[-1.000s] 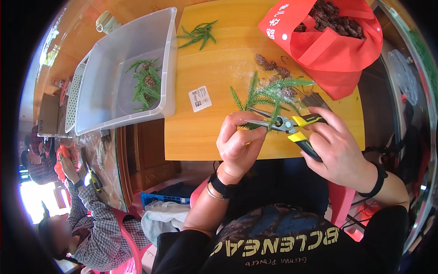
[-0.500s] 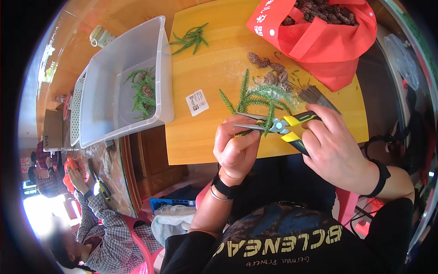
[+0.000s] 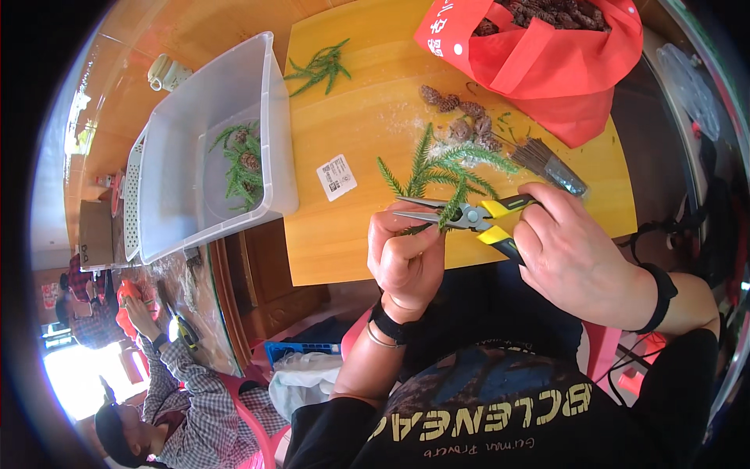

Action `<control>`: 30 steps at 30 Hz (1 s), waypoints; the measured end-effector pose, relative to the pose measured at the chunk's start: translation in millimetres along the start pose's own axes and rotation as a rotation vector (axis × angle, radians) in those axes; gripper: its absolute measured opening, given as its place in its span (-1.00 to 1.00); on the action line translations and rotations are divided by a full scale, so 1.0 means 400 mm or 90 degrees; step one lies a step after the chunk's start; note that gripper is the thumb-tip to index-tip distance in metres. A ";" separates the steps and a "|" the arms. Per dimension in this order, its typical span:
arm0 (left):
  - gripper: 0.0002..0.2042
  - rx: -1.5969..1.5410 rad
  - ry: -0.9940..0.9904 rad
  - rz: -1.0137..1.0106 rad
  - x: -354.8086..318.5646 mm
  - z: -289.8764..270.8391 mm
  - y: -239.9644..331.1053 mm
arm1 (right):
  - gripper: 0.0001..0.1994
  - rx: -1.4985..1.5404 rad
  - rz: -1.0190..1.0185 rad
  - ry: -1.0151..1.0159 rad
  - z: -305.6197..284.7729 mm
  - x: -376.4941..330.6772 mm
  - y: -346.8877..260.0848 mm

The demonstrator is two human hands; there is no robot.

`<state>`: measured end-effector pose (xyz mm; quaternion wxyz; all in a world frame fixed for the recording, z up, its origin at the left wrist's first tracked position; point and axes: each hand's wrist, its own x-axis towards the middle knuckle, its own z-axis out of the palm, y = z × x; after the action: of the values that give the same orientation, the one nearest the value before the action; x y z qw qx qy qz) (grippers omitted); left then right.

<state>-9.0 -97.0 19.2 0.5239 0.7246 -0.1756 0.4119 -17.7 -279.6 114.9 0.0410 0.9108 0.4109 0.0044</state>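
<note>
At the left, a translucent plastic tub [image 3: 280, 148] holds a green needled sprig with brown cones [image 3: 248, 162]; right of it, at the far side of the yellow wooden bench [image 3: 336, 250], lies a loose green sprig [image 3: 322, 69]. Near the middle, the left hand [image 3: 406, 254] pinches the stem of a branching green needled sprig [image 3: 426, 176], raised above the bench's near edge. The right hand [image 3: 574, 250] grasps yellow-and-black long-nosed pliers [image 3: 469, 217], handles spread, jaws parted beside the left fingertips; whether the stem lies between them I cannot tell. Farther right are small brown cones [image 3: 461, 129] and a red fabric bag [image 3: 562, 86]. The step in hand seems to be working the stem with the pliers; closing them would call for a steady pinch and fingertips clear of the jaws.
</note>
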 end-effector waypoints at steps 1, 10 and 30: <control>-0.69 0.000 -0.002 0.000 0.000 -0.001 0.001 | -0.70 -0.002 0.002 -0.003 0.001 0.000 0.000; -0.70 0.021 -0.053 -0.008 0.002 -0.005 0.006 | -0.91 -0.015 -0.007 0.059 0.015 -0.003 0.017; -0.70 0.035 -0.071 -0.032 -0.004 -0.006 -0.003 | -0.80 0.154 -0.040 0.122 0.035 -0.001 0.058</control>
<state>-10.1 -94.5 17.6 0.5036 0.7648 -0.1748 0.3618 0.0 -296.4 102.7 -0.1081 0.8913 0.4385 0.0402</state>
